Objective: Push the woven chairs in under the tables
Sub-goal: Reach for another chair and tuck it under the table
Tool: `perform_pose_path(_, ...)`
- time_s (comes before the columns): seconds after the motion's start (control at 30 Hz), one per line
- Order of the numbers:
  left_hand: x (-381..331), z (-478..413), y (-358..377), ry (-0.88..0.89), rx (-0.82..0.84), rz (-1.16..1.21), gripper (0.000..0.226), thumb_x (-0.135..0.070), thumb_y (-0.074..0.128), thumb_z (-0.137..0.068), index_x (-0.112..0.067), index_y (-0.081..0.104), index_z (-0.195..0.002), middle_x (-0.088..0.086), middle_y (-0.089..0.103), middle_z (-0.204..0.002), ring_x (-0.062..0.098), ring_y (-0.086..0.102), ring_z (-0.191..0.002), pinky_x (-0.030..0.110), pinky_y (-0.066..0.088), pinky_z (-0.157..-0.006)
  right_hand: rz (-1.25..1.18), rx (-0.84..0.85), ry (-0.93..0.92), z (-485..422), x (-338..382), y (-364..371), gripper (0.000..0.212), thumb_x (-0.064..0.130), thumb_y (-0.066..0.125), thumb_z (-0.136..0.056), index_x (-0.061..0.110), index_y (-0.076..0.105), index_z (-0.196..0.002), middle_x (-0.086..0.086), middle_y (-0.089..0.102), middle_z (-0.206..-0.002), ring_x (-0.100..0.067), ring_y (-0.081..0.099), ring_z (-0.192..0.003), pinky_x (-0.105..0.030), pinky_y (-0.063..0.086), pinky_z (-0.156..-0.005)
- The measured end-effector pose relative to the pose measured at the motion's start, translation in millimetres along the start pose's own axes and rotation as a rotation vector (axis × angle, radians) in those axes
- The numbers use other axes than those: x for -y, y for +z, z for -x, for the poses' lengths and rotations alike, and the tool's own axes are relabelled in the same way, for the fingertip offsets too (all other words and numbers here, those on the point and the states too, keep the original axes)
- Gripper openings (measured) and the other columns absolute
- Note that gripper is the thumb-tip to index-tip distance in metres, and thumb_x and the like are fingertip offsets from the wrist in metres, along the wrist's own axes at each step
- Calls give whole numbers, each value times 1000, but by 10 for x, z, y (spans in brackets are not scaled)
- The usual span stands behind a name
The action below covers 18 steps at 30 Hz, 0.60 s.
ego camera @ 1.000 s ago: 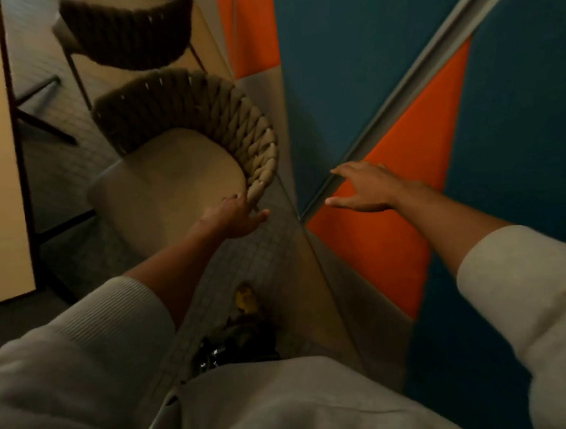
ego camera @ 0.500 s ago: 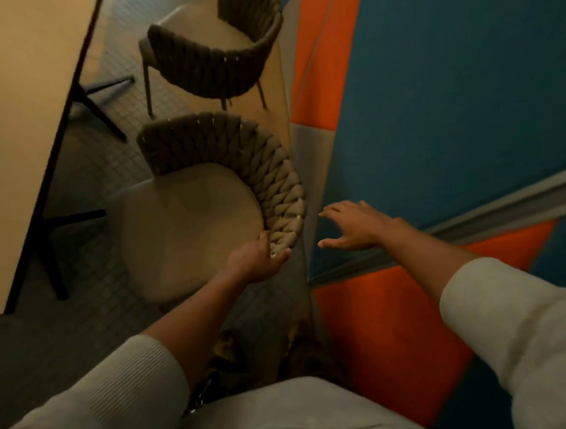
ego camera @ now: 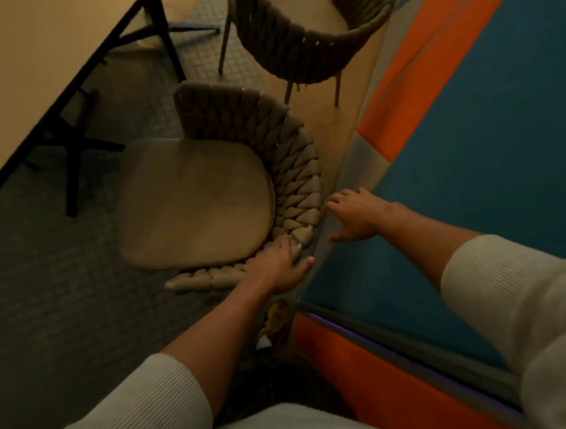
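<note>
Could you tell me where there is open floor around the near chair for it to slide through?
Free: the floor between near chair and table. Crowded: the wall side, where right hand sits, and toward the far chair.

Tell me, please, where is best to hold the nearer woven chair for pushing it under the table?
Probably the top rim of the curved woven backrest, taken from behind, the wall side. The seat opens toward the table, so a push there drives it straight in. The left hand already grips the rim; the right hand is open beside it.
</note>
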State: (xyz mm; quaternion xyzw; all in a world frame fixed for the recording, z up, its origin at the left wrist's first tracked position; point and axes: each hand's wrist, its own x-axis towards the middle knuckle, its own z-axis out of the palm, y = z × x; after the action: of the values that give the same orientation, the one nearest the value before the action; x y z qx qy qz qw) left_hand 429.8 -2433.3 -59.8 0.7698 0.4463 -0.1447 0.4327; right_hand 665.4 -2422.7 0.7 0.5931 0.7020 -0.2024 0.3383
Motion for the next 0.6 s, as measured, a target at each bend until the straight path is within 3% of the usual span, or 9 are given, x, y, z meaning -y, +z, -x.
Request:
perform_pose_path(0.07,-52,-91,51,-48,-25,7,98,-90,34,-79,-21,35,-148,10,50,-149,35,55,-129,54,49,-101,17,10,-25,-105,-150,-12,87,71,60,-88,20,39,-155,-7,42,-160,-30,40,-147,-54,37,-116)
perform_pose_path(0.27,-108,-446,93,6,-56,87,74,-64,50,-96,-11,42,-147,15,55,-145,32,55,-129,40,48,-104,53,-64,-59,-464,-474,-18,84,70,57,-90,18,41,-154,-6,43,-158,-29,40,-146,-47,38,-114)
perform_pose_path(0.47,-164,-597,144,-70,-114,142,65,-57,55,-96,-12,46,-142,14,58,-139,34,56,-125,39,46,-99,69,-117,-165,-825,-679,-39,73,64,53,-94,20,48,-151,-7,47,-156,-28,41,-147,-47,36,-119)
perform_pose_path(0.6,-137,-718,504,-102,-137,209,71,-61,50,-93,-9,49,-141,15,57,-137,33,57,-124,36,45,-103,47,-264,-279,-1179,-849,25,49,53,40,-96,22,67,-121,-4,66,-126,-26,61,-121,-43,48,-105)
